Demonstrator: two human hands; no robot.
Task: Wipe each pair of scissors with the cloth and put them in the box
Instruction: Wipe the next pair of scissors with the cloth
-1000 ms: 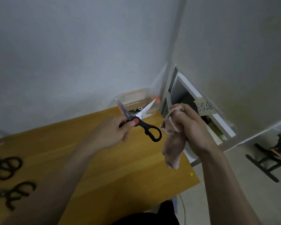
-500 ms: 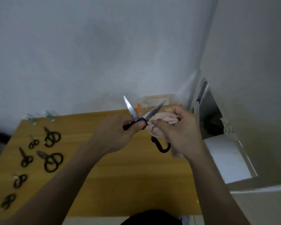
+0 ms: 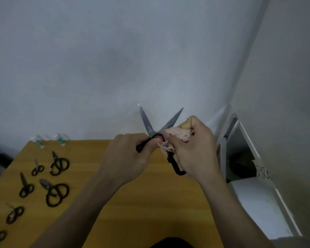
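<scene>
My left hand (image 3: 128, 156) grips one black handle of a pair of scissors (image 3: 147, 122) whose blades point up, spread in a V, with an orange pivot. My right hand (image 3: 191, 149) holds a bunched pink cloth (image 3: 177, 134) pressed against the base of the right blade; the other black handle loop hangs below that hand. Both hands are raised above the wooden table (image 3: 150, 203). The box is hidden behind my hands.
Several black-handled scissors (image 3: 56, 192) lie in rows on the table's left side. Two small clear items (image 3: 60, 138) stand at the table's far edge by the grey wall. A white cabinet (image 3: 254, 199) with a labelled opening stands right of the table.
The view swung left and up. My right hand brought the cloth against the scissors and now wipes near the pivot; the blades point more upright.
</scene>
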